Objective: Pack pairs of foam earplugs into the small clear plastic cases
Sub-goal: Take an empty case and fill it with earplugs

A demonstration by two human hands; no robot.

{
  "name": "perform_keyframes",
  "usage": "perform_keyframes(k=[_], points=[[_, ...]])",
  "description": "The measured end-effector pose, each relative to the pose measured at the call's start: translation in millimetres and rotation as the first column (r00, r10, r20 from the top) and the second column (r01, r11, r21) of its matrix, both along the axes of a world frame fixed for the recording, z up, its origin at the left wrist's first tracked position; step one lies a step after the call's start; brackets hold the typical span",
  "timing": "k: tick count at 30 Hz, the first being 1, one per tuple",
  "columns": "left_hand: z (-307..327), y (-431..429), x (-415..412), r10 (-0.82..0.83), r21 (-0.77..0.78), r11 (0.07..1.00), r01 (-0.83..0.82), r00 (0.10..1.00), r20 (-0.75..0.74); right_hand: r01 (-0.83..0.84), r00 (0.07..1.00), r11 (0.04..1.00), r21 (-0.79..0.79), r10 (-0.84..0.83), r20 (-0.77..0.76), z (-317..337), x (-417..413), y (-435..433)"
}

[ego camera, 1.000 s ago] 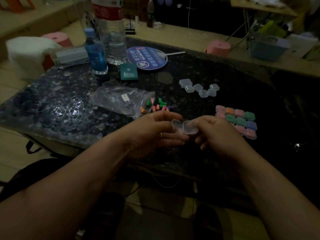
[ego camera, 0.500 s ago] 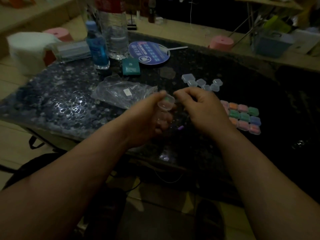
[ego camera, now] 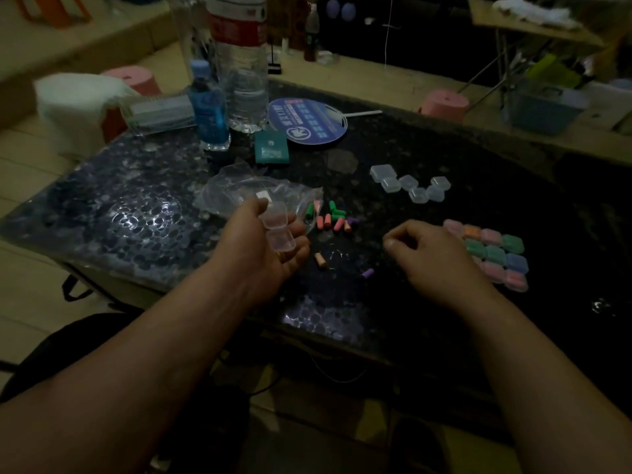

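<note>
Left hand at 9 o'clock of work area, fingers curled round opened clear case, both halves showing. Right hand at 3 o'clock over dark table, fingers curled, thumb near forefinger; hold on anything not determinable. Loose earplugs at 1 o'clock of left hand, beside plastic bag. Orange earplug and purple earplug lying between hands. Empty cases at 12 o'clock of right hand; filled cases just beside it at 3 o'clock.

Bare tabletop — between earplugs, cases
</note>
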State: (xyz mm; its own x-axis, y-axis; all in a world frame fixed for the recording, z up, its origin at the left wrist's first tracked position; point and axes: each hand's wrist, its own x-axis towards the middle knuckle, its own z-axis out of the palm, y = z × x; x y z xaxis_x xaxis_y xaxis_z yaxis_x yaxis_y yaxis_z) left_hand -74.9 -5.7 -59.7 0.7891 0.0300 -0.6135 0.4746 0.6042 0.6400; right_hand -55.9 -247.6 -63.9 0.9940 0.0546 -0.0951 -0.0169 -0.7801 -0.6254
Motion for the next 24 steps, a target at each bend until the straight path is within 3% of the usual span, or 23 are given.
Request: perform_keyframes(k=[3,8,18,24], points=[[-8.4,-7.9,-4.1,-0.088,-0.010,0.996,0.088,0.996,0.016,-0.120,0.987,0.976,-0.183,0.096,-0.131,-9.9,1.2,0.6],[-14.3,-22.8,-8.3,-0.124,0.019,0.992,0.125,0.992,-0.006,-0.182,0.976,0.942,-0.283,0.139,-0.165,-22.3,1.5,2.3],[-13.9,-33.7,-9.7,-0.143,-0.006,0.990,0.143,0.989,-0.045,-0.109,0.987,0.952,-0.285,0.070,-0.144,-26.0,16.3,20.9],[-8.9,-8.3,0.9,0.018,0.041,0.999,-0.018,1.000,-0.004,-0.118,0.993,0.937,-0.329,0.107,-0.051,-29.9,13.4,43.6]])
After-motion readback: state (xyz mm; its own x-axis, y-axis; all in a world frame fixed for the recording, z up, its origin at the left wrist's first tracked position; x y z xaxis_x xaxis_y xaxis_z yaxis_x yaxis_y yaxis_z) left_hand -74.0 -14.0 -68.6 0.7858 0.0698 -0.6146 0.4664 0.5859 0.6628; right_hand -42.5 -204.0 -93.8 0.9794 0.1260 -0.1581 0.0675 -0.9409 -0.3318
